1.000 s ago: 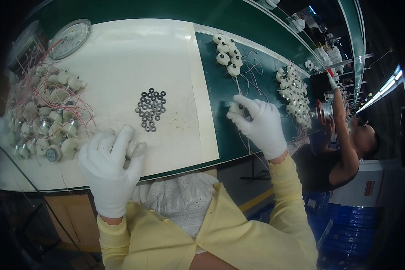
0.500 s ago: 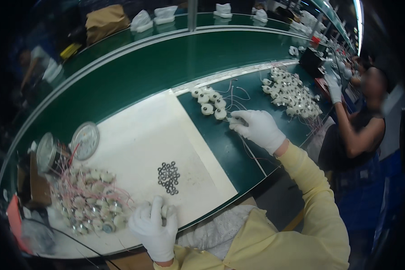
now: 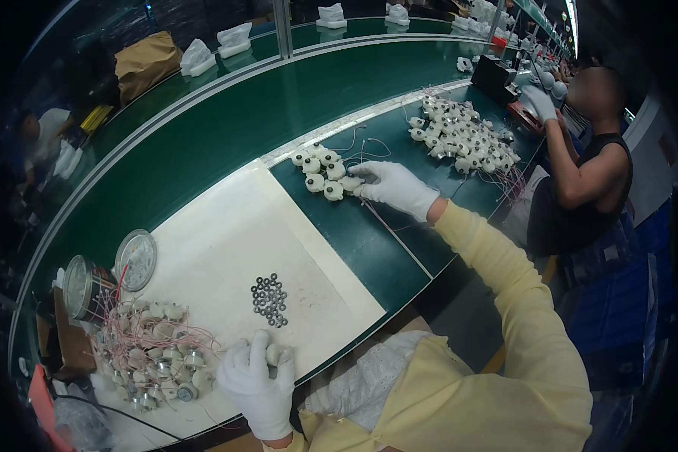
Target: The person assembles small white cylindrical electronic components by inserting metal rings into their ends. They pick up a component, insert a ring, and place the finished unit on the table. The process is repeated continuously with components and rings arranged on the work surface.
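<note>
My gloved left hand (image 3: 258,388) is closed around a small white motor (image 3: 273,354) at the near edge of the white board. Out over the green bench, my gloved right hand (image 3: 401,188) has its fingertips on another white motor (image 3: 349,183), partly hidden by the fingers. That motor sits against a small group of white motors with dark tips (image 3: 314,182), their thin wires trailing off to the right. Between my hands, a patch of small dark rings (image 3: 269,300) lies on the white board (image 3: 211,233). Beside my left hand is a tangled pile of motors with pink wires (image 3: 154,350).
At the far left stand an open tin (image 3: 90,286), its round lid (image 3: 136,260) and a cardboard box (image 3: 71,335). A larger heap of motors (image 3: 463,135) lies to the right, near a co-worker (image 3: 580,166). A green belt (image 3: 203,128) runs behind the bench.
My right hand has brought its motor left, up against the small group. My left hand keeps its motor in nearly the same place. The whole view has shifted slightly.
</note>
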A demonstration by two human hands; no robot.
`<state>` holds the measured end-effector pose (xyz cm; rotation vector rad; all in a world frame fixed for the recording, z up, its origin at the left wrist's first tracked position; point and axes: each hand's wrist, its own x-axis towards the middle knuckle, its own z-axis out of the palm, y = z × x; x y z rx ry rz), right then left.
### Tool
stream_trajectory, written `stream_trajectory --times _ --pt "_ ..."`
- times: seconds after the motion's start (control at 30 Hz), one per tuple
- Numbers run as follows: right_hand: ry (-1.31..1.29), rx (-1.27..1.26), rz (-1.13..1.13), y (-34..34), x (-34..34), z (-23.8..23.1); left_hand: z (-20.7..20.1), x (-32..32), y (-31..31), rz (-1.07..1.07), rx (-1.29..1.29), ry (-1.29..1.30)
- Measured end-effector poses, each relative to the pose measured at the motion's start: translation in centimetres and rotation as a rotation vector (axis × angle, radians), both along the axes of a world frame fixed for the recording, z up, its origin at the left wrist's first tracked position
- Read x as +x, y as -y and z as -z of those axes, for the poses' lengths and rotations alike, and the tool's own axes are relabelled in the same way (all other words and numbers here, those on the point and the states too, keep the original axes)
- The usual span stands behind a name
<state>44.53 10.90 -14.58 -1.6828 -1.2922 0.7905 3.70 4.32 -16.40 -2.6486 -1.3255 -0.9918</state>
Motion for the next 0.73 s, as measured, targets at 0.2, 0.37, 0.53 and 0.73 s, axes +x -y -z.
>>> stream_trajectory --times 0.2,0.37,0.53,0.73 --pt "0.233 0.009 -0.010 -0.8 -0.9 -1.0 0.2 -0.3 -0.1 0.005 0.020 0.025" --pt "0.548 0.015 0.034 3.4 1.1 -4.1 0.3 0.0 -0.1 0.040 0.066 0.092" --pt "0.140 0.215 0.175 10.5 1.7 -8.3 1.2 -1.6 -0.1 0.093 0.046 0.133" --pt "0.211 0.600 0.011 15.4 -6.2 -8.0 5.7 -4.2 -0.1 0.162 -0.357 0.830"
